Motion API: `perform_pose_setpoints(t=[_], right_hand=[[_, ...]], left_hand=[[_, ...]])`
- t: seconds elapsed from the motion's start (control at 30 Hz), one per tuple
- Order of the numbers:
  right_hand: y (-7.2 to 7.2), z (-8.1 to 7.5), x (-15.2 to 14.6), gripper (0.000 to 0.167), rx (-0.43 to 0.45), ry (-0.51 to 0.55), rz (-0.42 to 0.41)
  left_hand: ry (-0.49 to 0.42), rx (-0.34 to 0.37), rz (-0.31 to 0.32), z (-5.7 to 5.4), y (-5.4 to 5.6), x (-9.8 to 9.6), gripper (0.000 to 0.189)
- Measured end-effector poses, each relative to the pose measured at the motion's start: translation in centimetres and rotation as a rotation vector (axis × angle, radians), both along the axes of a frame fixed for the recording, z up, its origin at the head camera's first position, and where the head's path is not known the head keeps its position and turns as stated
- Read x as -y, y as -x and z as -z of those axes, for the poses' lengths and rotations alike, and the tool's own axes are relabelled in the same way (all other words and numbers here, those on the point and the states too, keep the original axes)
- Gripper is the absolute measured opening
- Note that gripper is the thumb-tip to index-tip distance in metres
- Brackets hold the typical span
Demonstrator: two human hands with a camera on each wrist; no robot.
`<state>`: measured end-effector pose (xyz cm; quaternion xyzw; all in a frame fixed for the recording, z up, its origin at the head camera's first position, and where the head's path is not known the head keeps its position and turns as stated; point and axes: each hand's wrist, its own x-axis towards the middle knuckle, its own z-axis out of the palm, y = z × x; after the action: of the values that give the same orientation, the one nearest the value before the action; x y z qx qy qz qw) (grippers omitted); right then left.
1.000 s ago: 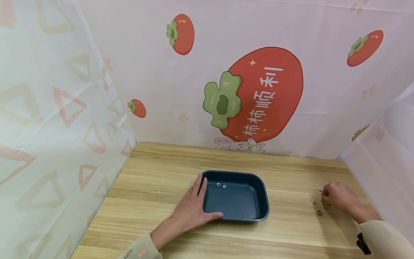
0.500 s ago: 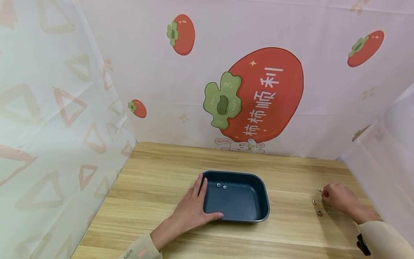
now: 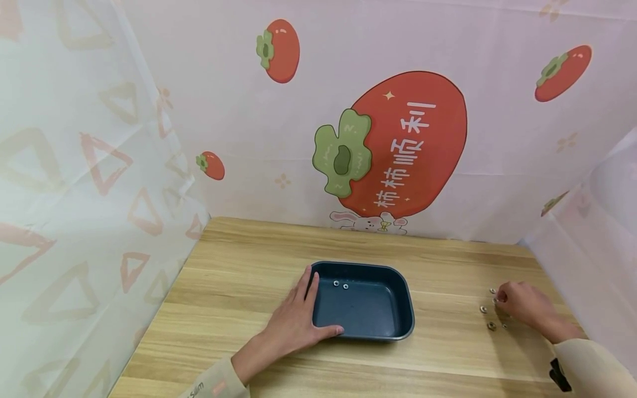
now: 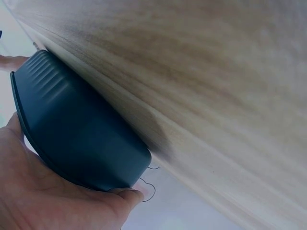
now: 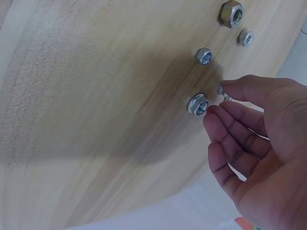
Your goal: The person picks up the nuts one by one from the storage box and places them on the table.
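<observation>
My left hand [image 3: 291, 326] grips the left end of a dark blue tray [image 3: 355, 315], thumb at the near rim and fingers on the left rim. Two small metal nuts [image 3: 335, 283] lie inside, near the tray's back left. At the far right, my right hand [image 3: 527, 307] is down at the tabletop. In the right wrist view, its thumb and index finger pinch a small nut [image 5: 222, 90], mostly hidden between them. Just beside those fingertips sits a flanged nut [image 5: 198, 104]. Others nearby are a small nut [image 5: 204, 56], another nut [image 5: 245, 38] and a larger yellowish hex nut [image 5: 232, 14].
The wood-grain table [image 3: 239, 287] carries the tray in the middle and the loose nuts on the right. A pale cloth [image 3: 239, 127] with persimmon prints stands along the back and sides. The right sleeve [image 3: 592, 365] extends over the table's right edge.
</observation>
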<state>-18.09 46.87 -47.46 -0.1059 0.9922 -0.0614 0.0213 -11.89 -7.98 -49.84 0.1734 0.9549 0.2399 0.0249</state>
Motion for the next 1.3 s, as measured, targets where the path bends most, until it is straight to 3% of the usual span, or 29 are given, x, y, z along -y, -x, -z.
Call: perform_pose_setpoints(t=[0.27, 0.47, 0.6, 1.3], right_hand=[[0.1, -0.5, 0.2, 0.019, 0.009, 0.037, 0.014], [0.3, -1.4, 1.0, 0.011, -0.028, -0.006, 0.008], [0.4, -1.8, 1.9, 0.014, -0.038, -0.017, -0.009], [-0.3, -3.6, 9.7, 0.018, -0.176, 0.009, -0.159]], left_hand=[[0.008, -0.004, -0.003, 0.0, 0.1, 0.0, 0.127], [0.01, -0.002, -0.002, 0.0, 0.2, 0.0, 0.127], [0.011, -0.002, -0.001, -0.1, 0.2, 0.0, 0.128], [0.017, -0.006, -0.004, 0.2, 0.1, -0.1, 0.128]])
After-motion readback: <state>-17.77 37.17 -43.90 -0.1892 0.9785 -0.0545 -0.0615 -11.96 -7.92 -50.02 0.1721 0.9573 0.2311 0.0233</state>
